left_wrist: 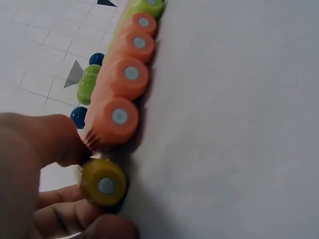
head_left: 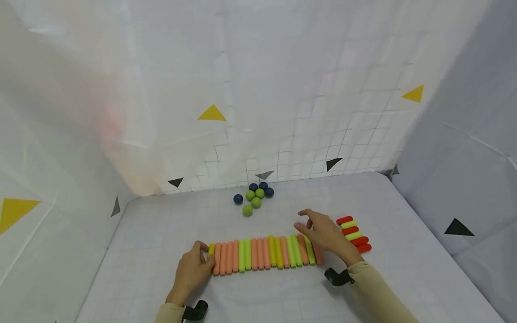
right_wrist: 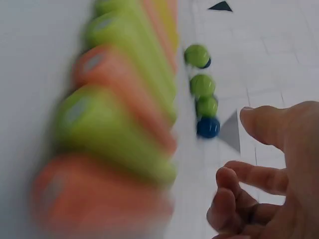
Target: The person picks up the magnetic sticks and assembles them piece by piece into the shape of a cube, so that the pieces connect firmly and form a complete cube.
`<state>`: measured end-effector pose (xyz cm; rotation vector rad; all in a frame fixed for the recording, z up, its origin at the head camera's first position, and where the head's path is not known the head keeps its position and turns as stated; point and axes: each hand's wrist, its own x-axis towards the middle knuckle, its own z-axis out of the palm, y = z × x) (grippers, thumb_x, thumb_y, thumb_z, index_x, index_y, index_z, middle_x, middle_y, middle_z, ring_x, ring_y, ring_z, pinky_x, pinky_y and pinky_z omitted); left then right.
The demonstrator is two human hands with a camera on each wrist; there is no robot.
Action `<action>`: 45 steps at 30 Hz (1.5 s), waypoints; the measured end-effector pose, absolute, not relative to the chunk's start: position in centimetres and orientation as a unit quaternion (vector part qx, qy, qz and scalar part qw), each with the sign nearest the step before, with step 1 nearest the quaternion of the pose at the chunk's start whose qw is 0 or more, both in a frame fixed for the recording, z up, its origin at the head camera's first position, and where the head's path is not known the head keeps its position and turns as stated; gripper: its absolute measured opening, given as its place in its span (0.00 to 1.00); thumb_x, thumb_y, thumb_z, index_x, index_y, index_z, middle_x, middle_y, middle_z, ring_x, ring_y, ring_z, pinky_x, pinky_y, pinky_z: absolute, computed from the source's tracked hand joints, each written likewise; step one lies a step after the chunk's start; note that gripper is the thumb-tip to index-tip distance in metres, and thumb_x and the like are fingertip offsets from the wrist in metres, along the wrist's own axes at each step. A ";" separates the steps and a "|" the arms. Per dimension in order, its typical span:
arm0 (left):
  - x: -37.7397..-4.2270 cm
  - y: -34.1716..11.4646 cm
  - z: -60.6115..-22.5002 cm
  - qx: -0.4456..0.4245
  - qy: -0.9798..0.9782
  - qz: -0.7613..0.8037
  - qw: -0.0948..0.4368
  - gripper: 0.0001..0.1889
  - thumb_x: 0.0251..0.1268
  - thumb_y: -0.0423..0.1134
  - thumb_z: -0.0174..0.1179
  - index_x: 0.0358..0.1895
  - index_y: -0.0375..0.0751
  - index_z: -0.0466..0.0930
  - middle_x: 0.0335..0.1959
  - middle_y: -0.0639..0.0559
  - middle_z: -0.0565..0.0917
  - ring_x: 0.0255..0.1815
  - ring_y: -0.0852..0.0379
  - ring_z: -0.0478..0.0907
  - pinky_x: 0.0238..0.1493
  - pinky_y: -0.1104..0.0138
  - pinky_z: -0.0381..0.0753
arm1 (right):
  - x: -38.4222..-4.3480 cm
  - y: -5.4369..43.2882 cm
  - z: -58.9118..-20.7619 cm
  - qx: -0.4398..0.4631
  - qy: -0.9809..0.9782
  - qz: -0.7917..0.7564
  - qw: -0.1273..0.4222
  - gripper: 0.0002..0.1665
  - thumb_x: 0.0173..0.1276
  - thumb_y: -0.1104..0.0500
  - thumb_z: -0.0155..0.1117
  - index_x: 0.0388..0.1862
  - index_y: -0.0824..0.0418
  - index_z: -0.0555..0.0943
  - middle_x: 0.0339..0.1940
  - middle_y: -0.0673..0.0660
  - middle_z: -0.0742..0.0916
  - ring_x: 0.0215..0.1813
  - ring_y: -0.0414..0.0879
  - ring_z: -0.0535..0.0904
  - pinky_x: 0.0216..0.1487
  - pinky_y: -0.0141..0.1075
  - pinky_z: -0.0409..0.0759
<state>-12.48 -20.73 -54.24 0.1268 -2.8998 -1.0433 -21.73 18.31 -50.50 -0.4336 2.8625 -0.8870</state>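
Observation:
A long row of orange, green and yellow rods [head_left: 241, 258] lies side by side across the table, with grey discs in their ends. At its left end my left hand [head_left: 193, 271] pinches a yellow rod [left_wrist: 103, 182] between thumb and fingers. In the left wrist view a small gap parts this rod from the nearest orange rod [left_wrist: 113, 119]. My right hand [head_left: 325, 232] hovers over the row's right end, fingers loosely bent and holding nothing. The right wrist view shows it apart from the last orange rod [right_wrist: 99, 194], which is blurred.
Green balls [head_left: 256, 202] and dark blue balls [head_left: 238, 198] cluster behind the row, near the back wall. To the right, a short stack of red and green rods [head_left: 353, 235] lies beyond my right hand. White sheeting with yellow and black triangles [head_left: 212, 114] encloses the table.

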 end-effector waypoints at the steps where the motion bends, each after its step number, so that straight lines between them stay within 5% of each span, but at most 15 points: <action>1: -12.7 -20.9 -54.2 0.045 -0.938 -0.343 0.023 0.13 0.69 0.38 0.66 0.49 0.34 0.79 0.21 0.55 0.74 0.18 0.61 0.68 0.20 0.69 0.65 | -22.3 17.5 -50.3 -0.155 0.939 -0.302 0.050 0.31 0.79 0.44 0.66 0.71 0.61 0.77 0.35 0.52 0.85 0.31 0.43 0.77 0.33 0.36 0.78; 10: -15.2 -21.7 -53.6 0.102 -0.942 -0.318 -0.019 0.15 0.67 0.44 0.67 0.42 0.33 0.81 0.27 0.48 0.80 0.24 0.55 0.75 0.22 0.65 0.71 | -26.8 10.1 -49.7 -0.231 0.928 -0.291 0.014 0.29 0.78 0.47 0.67 0.72 0.56 0.78 0.54 0.64 0.86 0.47 0.51 0.83 0.49 0.47 0.84; 22: -18.3 -23.1 -52.2 0.088 -0.951 -0.290 -0.064 0.16 0.71 0.46 0.70 0.39 0.34 0.82 0.31 0.47 0.82 0.29 0.53 0.77 0.27 0.65 0.74 | -29.1 5.3 -50.8 -0.253 0.936 -0.244 0.021 0.20 0.73 0.51 0.74 0.60 0.53 0.86 0.54 0.58 0.86 0.53 0.52 0.82 0.55 0.50 0.83; 33: -19.7 -23.1 -52.8 0.082 -0.921 -0.372 -0.080 0.17 0.75 0.45 0.64 0.47 0.30 0.84 0.34 0.46 0.83 0.29 0.55 0.78 0.27 0.66 0.76 | -29.1 3.6 -51.2 -0.234 0.951 -0.203 0.006 0.16 0.69 0.49 0.76 0.51 0.54 0.87 0.42 0.52 0.87 0.43 0.45 0.79 0.41 0.41 0.82; 45: -21.9 -22.4 -53.7 0.097 -0.833 -0.532 -0.115 0.17 0.78 0.47 0.62 0.55 0.35 0.84 0.27 0.50 0.81 0.16 0.60 0.70 0.19 0.68 0.71 | -29.3 2.3 -51.4 -0.253 0.949 -0.187 -0.009 0.16 0.70 0.49 0.74 0.51 0.56 0.86 0.38 0.50 0.90 0.36 0.42 0.82 0.38 0.40 0.84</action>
